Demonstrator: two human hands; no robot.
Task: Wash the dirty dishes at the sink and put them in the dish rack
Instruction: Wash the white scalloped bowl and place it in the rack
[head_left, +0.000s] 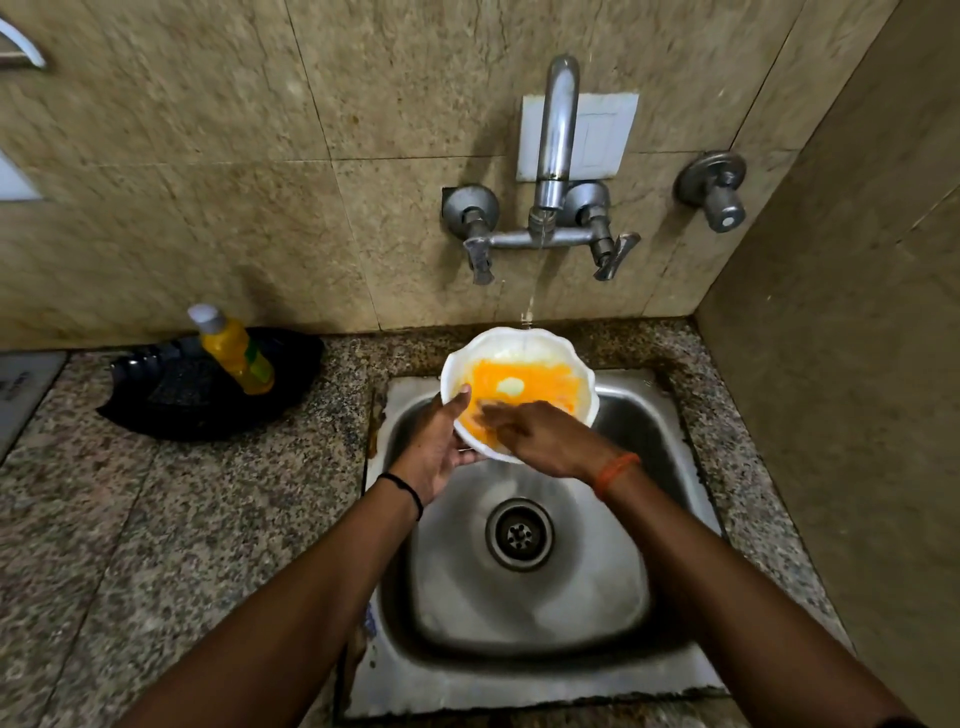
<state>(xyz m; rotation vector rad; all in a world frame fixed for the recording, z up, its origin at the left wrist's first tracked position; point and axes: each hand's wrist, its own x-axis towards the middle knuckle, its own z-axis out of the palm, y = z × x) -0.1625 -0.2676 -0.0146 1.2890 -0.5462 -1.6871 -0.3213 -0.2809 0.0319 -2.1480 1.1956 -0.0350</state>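
Fingers of the left hand curl over the near-left rim of the bowl, thumb side on the inner wall, palm under the outside — grasping it. Right hand is inside the bowl w/ fingers spread flat on the orange-smeared inner surface; they look blurred, so prob. rubbing, but nothing gripped there: released, pressing.

Bowl is white w/ a scalloped rim, tilted toward the person, held in the air over the back-left part of the sink, not resting on it. Water stream from the tap lands at the far rim. Orange residue coats most of the inside, w/ a pale lump near the middle.

Handling, as a judgement: looks light and rigid, likely plastic or melamine, though ceramic can't be ruled out, so treat as breakable over a steel basin. Wet and greasy = slippery; a one-hand rim pinch is the weak point. Safer hold is where the left hand is now, w/ palm supporting the underside and thumb hooked over the rim; scalloped edge gives some purchase. Pressure from the rubbing hand pushes against that grip, so the support should stay opposite it.

Outward: drain sits below the hands, basin otherwise wet. On the speckled desk to the left, a black tray carries a yellow soap bottle. No dish rack can be made out in view.
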